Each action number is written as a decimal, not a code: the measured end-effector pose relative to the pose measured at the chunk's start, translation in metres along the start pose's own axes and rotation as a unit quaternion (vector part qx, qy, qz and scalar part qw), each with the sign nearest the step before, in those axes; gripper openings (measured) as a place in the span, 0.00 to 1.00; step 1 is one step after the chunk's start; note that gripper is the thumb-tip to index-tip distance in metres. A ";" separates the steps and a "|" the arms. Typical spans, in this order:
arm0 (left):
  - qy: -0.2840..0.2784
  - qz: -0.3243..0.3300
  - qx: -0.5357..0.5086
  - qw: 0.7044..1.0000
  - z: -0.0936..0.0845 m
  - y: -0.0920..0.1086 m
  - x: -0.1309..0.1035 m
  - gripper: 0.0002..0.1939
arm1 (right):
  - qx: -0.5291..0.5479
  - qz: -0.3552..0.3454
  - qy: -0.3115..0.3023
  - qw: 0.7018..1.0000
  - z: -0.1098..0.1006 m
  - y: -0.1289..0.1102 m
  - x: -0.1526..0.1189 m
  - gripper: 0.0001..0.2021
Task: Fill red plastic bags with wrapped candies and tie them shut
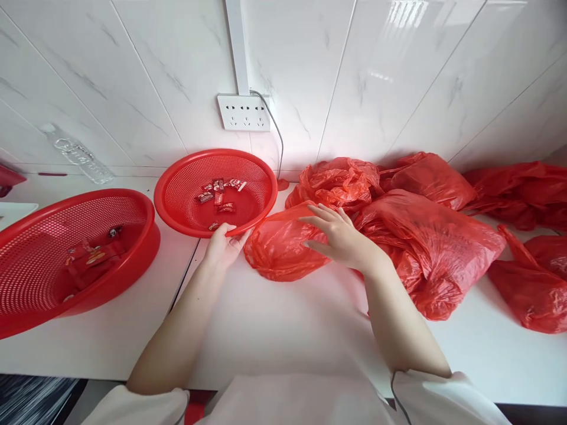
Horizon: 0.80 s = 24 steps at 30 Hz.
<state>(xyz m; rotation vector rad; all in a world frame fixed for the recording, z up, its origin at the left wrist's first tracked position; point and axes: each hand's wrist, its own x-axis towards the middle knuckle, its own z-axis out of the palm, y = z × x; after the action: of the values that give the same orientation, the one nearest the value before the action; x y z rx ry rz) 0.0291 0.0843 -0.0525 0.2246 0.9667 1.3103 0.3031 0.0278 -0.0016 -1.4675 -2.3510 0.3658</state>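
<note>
Best clamping red colander (177,184) steadily by rim in left hand (221,249), spreading right hand (340,236) with red plastic bag (279,251) beneath fingers

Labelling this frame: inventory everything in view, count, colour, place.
Baskets: 2, red, left
Packets: several, mostly red, in baskets
Bags: about 6, red, centre to right
Bottle: 1, clear, back-left
Outlet: 1, white, wall
Cable: 1, grey, beside outlet
Trunking: 1, white, above outlet
Wall: 1, white, back
Tabletop: count unclear, white, beneath
Unclear items: several, red/white, left
Shirt: 1, white, bottom
Arms: 2, bare, bottom
Left hand: 1, bare, on right basket's rim
Right hand: 1, bare, by centre bag
</note>
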 end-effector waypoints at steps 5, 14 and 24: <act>-0.059 0.074 -0.002 0.996 -0.001 -0.014 -0.012 0.07 | -0.037 0.078 0.000 0.996 0.009 0.009 0.014 0.20; -0.142 0.104 0.069 0.982 0.002 -0.014 -0.042 0.04 | 0.069 0.006 -0.129 0.989 0.005 0.023 0.018 0.16; -0.173 0.022 0.125 0.977 -0.024 -0.041 -0.026 0.19 | 0.151 -0.069 0.065 0.984 0.009 -0.019 0.041 0.14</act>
<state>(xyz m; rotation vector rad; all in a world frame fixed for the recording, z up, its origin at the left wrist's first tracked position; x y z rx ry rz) 0.0424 0.0399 -0.0810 0.6495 0.8271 1.1394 0.2670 0.0559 0.0038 -1.1457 -2.1663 0.5448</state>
